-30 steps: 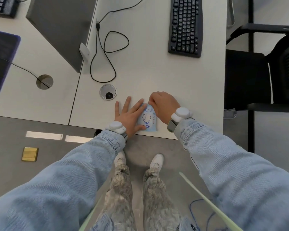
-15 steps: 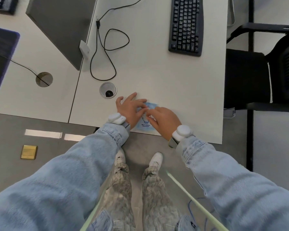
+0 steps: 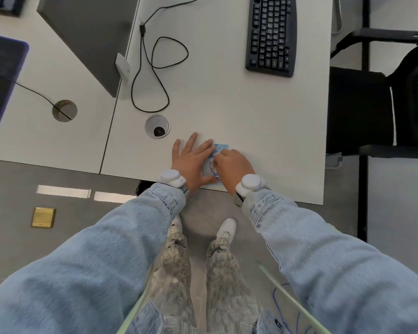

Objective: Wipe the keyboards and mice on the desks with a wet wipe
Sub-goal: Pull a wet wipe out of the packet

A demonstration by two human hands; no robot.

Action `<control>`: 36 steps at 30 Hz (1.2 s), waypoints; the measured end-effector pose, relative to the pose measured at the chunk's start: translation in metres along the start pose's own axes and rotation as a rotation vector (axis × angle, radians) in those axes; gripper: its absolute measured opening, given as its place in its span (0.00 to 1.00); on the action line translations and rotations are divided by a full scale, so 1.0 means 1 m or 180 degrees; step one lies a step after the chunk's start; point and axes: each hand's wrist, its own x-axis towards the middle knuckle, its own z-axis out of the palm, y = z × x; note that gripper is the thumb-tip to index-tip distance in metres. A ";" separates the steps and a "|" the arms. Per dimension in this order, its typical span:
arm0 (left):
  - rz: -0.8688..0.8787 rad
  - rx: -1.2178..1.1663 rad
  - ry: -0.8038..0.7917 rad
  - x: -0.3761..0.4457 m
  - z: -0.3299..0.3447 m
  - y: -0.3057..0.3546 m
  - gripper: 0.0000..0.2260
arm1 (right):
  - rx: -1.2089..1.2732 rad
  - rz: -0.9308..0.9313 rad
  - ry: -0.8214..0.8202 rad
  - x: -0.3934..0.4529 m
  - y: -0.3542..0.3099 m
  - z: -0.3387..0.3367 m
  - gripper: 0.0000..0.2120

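A small blue and white wet wipe packet [image 3: 212, 168] lies flat at the near edge of the white desk [image 3: 239, 112]. My left hand [image 3: 191, 160] presses on its left side with straight, spread fingers. My right hand [image 3: 232, 166] covers its right side, fingertips curled and pinching at the packet's top. A black keyboard [image 3: 272, 34] lies at the far right of the same desk, well beyond both hands. Another keyboard's corner [image 3: 4, 4] shows at the top left. No mouse is plainly visible.
A looped black cable [image 3: 155, 68] and a round cable grommet [image 3: 157, 126] lie beyond my left hand. A grey partition [image 3: 89, 32] divides the desks. A dark mouse pad [image 3: 3, 75] sits far left. A black office chair [image 3: 384, 104] stands right of the desk.
My left fingers have straightened and spread flat on the packet after curling. My right hand has come back over the packet's right side with its fingertips at the top.
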 end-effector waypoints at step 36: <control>-0.0021 0.0238 -0.0223 0.000 -0.002 -0.003 0.41 | 0.0017 -0.0043 -0.0084 -0.008 0.005 -0.008 0.05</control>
